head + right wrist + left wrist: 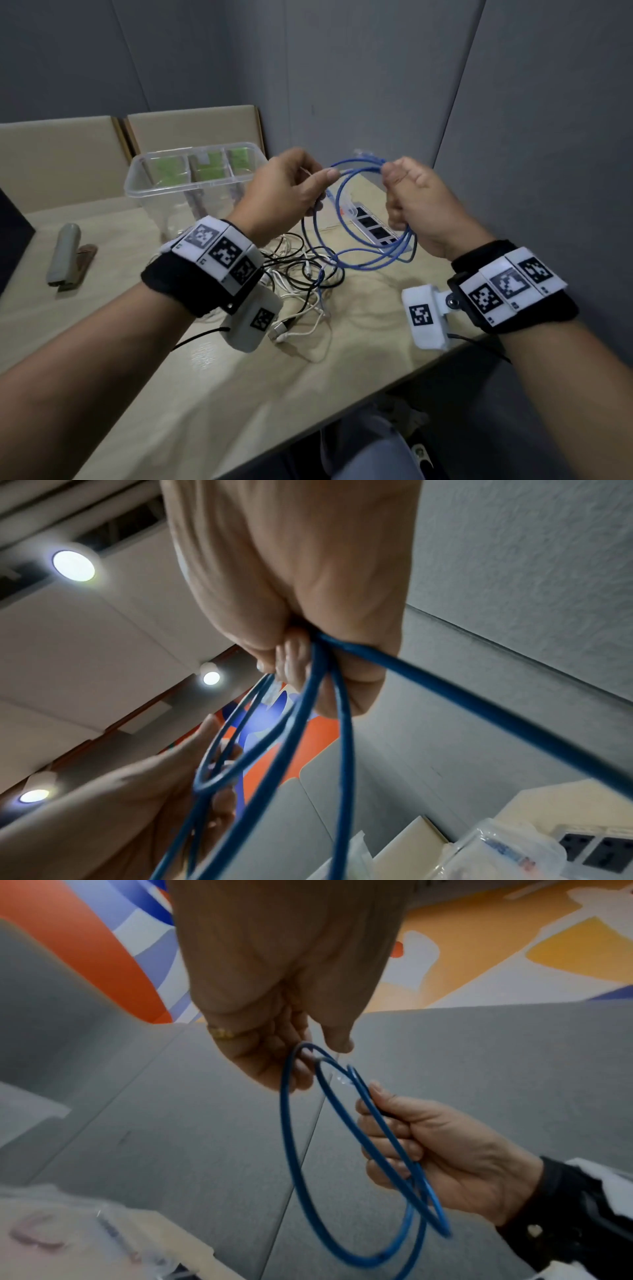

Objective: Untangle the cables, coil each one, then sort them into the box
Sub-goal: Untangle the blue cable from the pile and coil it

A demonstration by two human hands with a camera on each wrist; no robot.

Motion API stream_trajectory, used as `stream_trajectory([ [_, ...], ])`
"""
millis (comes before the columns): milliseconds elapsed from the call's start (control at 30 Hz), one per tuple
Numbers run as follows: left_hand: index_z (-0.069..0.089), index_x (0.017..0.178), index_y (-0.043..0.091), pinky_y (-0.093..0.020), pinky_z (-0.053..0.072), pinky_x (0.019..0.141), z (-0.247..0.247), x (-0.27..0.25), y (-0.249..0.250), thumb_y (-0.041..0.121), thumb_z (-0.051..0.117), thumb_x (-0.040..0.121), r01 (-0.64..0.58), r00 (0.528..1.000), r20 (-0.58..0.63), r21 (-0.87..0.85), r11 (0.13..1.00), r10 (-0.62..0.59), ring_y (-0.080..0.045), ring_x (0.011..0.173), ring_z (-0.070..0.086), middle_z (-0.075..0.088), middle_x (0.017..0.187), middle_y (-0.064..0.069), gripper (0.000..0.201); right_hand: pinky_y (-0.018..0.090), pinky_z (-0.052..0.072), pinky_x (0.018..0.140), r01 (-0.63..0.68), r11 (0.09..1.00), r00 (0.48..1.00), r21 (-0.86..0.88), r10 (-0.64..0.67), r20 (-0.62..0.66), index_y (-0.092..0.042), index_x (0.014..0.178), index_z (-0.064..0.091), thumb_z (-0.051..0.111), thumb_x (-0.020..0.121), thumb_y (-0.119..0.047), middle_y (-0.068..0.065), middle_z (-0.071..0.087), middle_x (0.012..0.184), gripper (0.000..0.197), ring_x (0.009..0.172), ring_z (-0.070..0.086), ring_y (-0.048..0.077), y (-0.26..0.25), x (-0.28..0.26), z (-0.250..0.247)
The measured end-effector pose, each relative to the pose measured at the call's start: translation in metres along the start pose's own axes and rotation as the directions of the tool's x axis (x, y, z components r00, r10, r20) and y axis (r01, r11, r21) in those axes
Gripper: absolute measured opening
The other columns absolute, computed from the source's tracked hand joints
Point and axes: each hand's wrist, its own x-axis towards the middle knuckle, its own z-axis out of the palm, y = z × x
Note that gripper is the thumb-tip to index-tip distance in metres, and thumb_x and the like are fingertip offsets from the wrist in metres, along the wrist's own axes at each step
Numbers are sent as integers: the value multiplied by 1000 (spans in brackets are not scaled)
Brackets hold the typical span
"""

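Note:
A blue cable [346,219] hangs in several loops above the table, held between both hands. My right hand [407,202] grips the gathered loops in a fist [308,658]. My left hand [291,192] pinches a strand of the blue cable [291,1123] between thumb and fingers, just left of the right hand. A clear plug end sticks up near my right thumb. Below my left wrist, a tangle of black and white cables [301,277] lies on the table. The clear plastic box [191,178] with dividers stands behind my left hand.
A white power strip [373,226] lies on the table under the blue loops. A grey stapler [66,253] sits at the left. Grey partition walls close in the back and right. The table's front edge runs diagonally at lower right.

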Motion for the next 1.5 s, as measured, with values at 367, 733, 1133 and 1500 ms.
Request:
stream_trajectory([
  [367,66,83,15,-24,51,58,14,-3,-4,14,53,94,51,992,-98,-245,968,-77,-10,60,63,66,70,-1,17,22,27,48,10,992,995,-128,3,103,-21,83,43,36,103,-14,-17,37,50,23,45,29,4,9,-6,9],
  [733,44,96,13,-24,47,53,20,-10,-21,-1,43,92,227,971,89,-71,971,-220,-21,64,62,62,75,-9,15,26,42,53,-52,998,998,42,51,25,-19,86,43,42,101,-15,-13,37,48,16,43,30,5,9,-2,13],
  [1133,50,112,11,-16,33,57,3,-15,-19,5,38,94,-274,954,236,425,863,187,-10,68,47,57,86,0,22,22,37,40,-50,996,995,-72,55,78,-18,91,48,49,98,-27,-4,34,61,12,43,28,5,17,-3,23],
  [1500,59,64,13,-26,25,48,3,-19,-16,30,50,96,17,989,150,-30,999,-12,-14,42,27,31,45,3,37,24,41,40,-46,993,994,109,56,-93,-15,83,40,39,102,-32,-3,49,54,26,40,44,14,12,6,26],
])
